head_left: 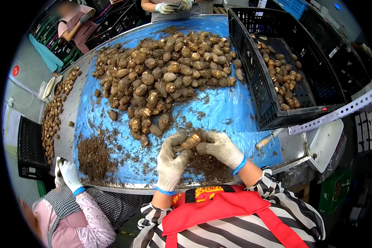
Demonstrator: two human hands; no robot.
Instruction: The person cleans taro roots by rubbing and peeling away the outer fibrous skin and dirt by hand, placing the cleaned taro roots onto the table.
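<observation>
- Sitting way out at 9 o'clock from my hands: a black plastic crate [31, 151], beside the metal table.
- Between 9 and 10, a long strip of small tubers [55, 111] lies along the table's far left side.
- Between 8 and 9, a co-worker's gloved hands [69, 173] are close together at the table edge.
- Near 9, but closer to me, there's a patch of loose brown dirt [93, 159] on the blue sheet [89, 126].
- Up at 11, a big heap of dirty tubers [161, 78], piled several deep.
- My left hand [171, 159], gloved and grubby, is clamped on the left end of one tuber [192, 141]. That's dead centre of my clock, above more loose dirt.
- My right hand [223, 151] has its thumb and fingers pinched on the other end.
- At 3 o'clock, a tool with a pale wooden handle [264, 143] lies on the sheet.
- At 2, a big black crate [247, 68] with a bunch of tubers inside.
- Back at 3, further out, a white tray [327, 142].
</observation>
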